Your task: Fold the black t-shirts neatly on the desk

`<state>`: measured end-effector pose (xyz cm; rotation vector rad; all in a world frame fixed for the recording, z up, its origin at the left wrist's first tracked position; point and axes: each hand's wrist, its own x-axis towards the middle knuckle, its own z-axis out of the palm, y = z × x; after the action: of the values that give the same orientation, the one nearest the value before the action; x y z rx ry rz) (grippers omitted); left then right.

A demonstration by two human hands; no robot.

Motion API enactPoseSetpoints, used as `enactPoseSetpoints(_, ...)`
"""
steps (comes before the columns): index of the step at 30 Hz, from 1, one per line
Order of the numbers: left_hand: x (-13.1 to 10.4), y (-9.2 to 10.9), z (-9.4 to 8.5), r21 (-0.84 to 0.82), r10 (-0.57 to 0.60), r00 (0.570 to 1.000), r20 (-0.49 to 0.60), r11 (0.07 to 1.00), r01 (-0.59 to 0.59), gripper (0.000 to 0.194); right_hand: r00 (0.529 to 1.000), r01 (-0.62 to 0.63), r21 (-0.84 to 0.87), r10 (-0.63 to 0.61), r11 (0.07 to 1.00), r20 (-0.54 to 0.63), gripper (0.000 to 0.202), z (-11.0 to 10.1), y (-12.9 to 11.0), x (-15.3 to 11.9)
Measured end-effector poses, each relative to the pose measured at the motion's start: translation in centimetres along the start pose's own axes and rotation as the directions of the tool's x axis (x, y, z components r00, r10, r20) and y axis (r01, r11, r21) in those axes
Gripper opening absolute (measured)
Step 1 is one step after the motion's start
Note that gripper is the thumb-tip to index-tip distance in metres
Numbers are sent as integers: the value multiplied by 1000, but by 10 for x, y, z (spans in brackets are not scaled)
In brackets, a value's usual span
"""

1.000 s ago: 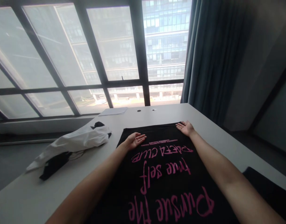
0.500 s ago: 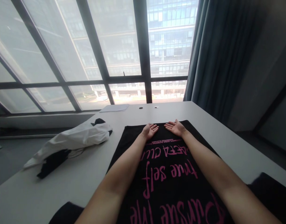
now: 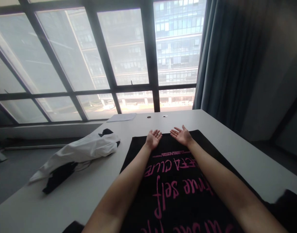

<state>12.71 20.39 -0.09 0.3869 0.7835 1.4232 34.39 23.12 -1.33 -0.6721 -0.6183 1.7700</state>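
Note:
Spread flat over the table is a black garment (image 3: 184, 200), perhaps a T-shirt, with pink lettering that reads upside down from here. My left hand (image 3: 153, 139) is at its far edge, palm up and fingers spread, holding nothing. Close by on the right, my right hand (image 3: 181, 135) also has its palm turned up and its fingers apart, with nothing in it. Both forearms reach across the garment and cover parts of the print. Whether the backs of the hands touch the cloth, I cannot tell.
A crumpled white and black garment (image 3: 82, 152) lies at the left edge of the white table (image 3: 100, 181). Papers (image 3: 121, 117) rest at the far end, near two round cable holes. Beyond are windows, with a blue-grey curtain (image 3: 218, 64) on the right.
My hands have moved slightly apart, and the left palm now faces up more. The camera view has tilted a little, so the scene sits lower.

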Motion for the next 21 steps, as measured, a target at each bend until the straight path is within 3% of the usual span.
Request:
enactPoseSetpoints(3,4,-29,9,-7,-89,995,45,996,89,43,982,-173,87,166,981,87,56,12,22,1)
enactPoseSetpoints(5,4,-19,-5,-17,-92,995,27,996,92,45,987,-163,131,161,978,29,55,-6,14,-3)
enactPoseSetpoints(8,-1,33,-46,-36,-25,999,-41,999,24,46,988,18,146,5,989,-154,53,-59,-28,-14)
enactPoseSetpoints(11,-12,92,-88,-58,93,988,-126,993,-101,46,916,223,112,-170,968,-362,46,-107,-74,-30)
enactPoseSetpoints(13,-19,115,-104,-69,145,978,-147,985,-156,45,875,303,97,-236,948,-422,41,-120,-92,-38)
enactPoseSetpoints(15,-24,121,-104,-88,175,974,-143,978,-188,43,861,345,94,-275,934,-427,39,-114,-94,-40)
enactPoseSetpoints(17,-26,108,-90,-114,188,975,-116,973,-201,42,878,345,104,-282,933,-387,41,-91,-80,-37)
enactPoseSetpoints(20,-26,64,-51,-150,155,987,-33,976,-158,44,947,245,126,-209,961,-245,43,-35,-35,-31)
enactPoseSetpoints(21,-27,45,-37,-157,128,992,6,980,-126,44,981,161,139,-142,977,-135,46,-16,-15,-30)
